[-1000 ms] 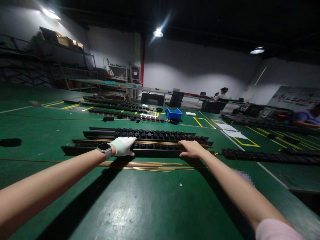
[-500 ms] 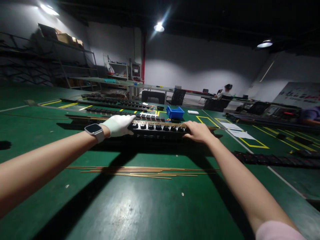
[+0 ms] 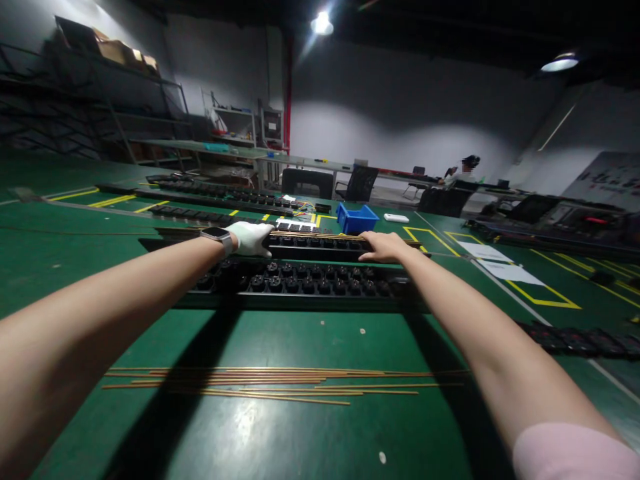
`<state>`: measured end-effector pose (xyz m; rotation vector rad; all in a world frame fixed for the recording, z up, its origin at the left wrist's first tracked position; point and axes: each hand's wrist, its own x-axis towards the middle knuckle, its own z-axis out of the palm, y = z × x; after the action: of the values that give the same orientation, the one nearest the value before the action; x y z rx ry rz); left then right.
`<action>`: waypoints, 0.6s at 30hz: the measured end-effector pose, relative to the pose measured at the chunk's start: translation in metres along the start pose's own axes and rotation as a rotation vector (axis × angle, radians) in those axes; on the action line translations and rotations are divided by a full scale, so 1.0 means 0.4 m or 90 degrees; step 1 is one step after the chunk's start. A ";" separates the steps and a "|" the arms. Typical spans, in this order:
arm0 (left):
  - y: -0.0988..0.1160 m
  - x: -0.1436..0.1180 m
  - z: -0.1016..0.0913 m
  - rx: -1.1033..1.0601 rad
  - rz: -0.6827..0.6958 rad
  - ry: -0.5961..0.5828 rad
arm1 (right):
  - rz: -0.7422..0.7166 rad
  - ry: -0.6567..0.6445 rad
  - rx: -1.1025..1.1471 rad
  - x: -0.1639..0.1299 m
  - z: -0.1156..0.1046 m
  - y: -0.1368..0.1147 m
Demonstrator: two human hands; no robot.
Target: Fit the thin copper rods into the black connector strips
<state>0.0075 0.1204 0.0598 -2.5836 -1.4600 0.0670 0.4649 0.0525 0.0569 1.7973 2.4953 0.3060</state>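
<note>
With my gloved left hand (image 3: 251,239) and bare right hand (image 3: 383,247), I'm grasping the long black rail (image 3: 315,251) at two spread points, likely keeping it level. It's sitting beyond the second rail (image 3: 300,302) on the green desk (image 3: 300,440), its ends pointing left and right, its long axis running roughly parallel to the loose rods (image 3: 240,376).

White glove (image 3: 249,238), watch (image 3: 218,235), pink sleeve (image 3: 570,453)

You have a lamp (image 3: 321,25) at top center, boxes (image 3: 116,52) at upper left, a blue bin (image 3: 363,223) near the middle, papers (image 3: 513,272) at right.
</note>
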 end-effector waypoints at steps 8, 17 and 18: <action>-0.008 0.108 0.097 -0.042 -0.006 -0.078 | 0.017 -0.069 0.031 0.063 0.106 0.039; 0.000 0.145 0.140 -0.072 0.020 -0.124 | 0.028 -0.121 0.122 0.087 0.166 0.057; 0.001 0.150 0.139 -0.085 0.015 -0.133 | 0.032 -0.133 0.148 0.096 0.168 0.059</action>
<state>0.0322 0.1785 0.0078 -2.7727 -1.5527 0.2592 0.4849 0.1047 -0.0015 1.8622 2.4263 -0.1704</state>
